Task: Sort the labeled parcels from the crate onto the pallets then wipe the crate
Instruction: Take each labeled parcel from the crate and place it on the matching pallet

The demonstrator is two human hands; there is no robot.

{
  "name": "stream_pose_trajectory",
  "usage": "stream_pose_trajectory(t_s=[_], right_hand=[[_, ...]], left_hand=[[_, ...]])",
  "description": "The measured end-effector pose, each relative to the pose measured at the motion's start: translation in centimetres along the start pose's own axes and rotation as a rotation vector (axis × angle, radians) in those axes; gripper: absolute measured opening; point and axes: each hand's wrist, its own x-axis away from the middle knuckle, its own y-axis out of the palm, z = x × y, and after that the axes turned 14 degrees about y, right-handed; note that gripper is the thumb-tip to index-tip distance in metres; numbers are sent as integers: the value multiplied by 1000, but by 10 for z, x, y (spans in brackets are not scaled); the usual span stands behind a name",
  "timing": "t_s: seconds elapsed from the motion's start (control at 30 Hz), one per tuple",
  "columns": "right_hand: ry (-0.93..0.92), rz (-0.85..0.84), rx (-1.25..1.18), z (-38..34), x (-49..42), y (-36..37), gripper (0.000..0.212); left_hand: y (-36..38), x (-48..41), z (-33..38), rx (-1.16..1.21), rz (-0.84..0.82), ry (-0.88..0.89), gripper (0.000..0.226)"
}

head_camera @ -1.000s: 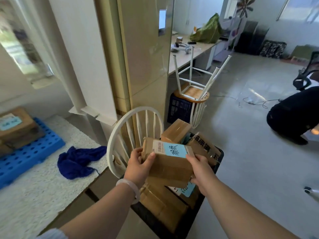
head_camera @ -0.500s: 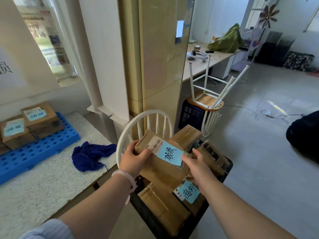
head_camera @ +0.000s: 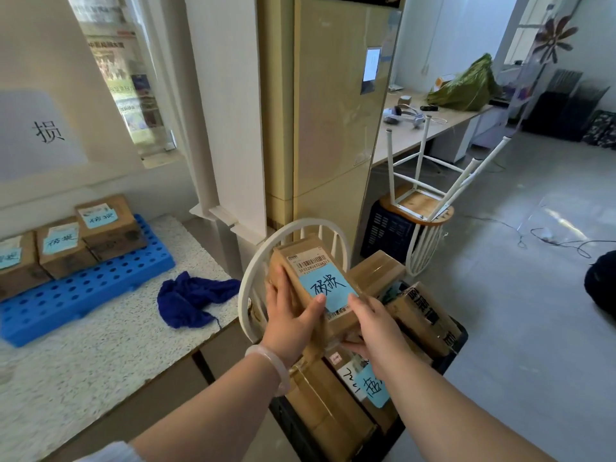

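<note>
- The parcel (head_camera: 311, 288) is a brown cardboard box with a barcode sticker and a blue label with handwritten characters on top. It's held up in the air over the crate (head_camera: 456, 335), in front of the white chair back (head_camera: 266, 255).
- Left hand (head_camera: 290, 325) grips the parcel's left side, thumb lying across the top at the near edge of the blue label, fingers wrapped round the far side. There's a pale bangle (head_camera: 270, 366) on that wrist.
- Right hand (head_camera: 373, 328) is clasping the near right end of the same box, fingers curled under it, thumb up by the label.
- The crate is black, sits right under the hands, and is pretty stuffed: a long brown box (head_camera: 326, 408) at the near left, one with a blue label (head_camera: 375, 385) half hidden by the right arm, a box with big dark printing (head_camera: 423, 315) on the right, and another plain box (head_camera: 380, 268) at the far end.
- Off to the left, on a speckled counter (head_camera: 100, 355), there's a blue pallet (head_camera: 83, 291) with holes. Three labelled boxes (head_camera: 66, 245) sit in a row touching each other along its far edge, each with a blue label on top.
- A dark blue cloth (head_camera: 190, 300) lies crumpled on the counter between the pallet and the chair.
- Far right: an upturned stool (head_camera: 423, 201) resting on another dark crate (head_camera: 386, 228).
</note>
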Motion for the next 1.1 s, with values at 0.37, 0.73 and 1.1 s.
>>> stream_pose_trajectory(t_s=[0.37, 0.73, 1.1], right_hand=[[-223, -99, 375, -11, 12, 68, 60], [-465, -258, 616, -24, -7, 207, 52], [-373, -452, 644, -31, -38, 415, 52]], left_hand=[[-73, 10, -7, -100, 99, 24, 105], [-186, 4, -25, -99, 324, 54, 76], [-379, -19, -72, -216, 428, -11, 77]])
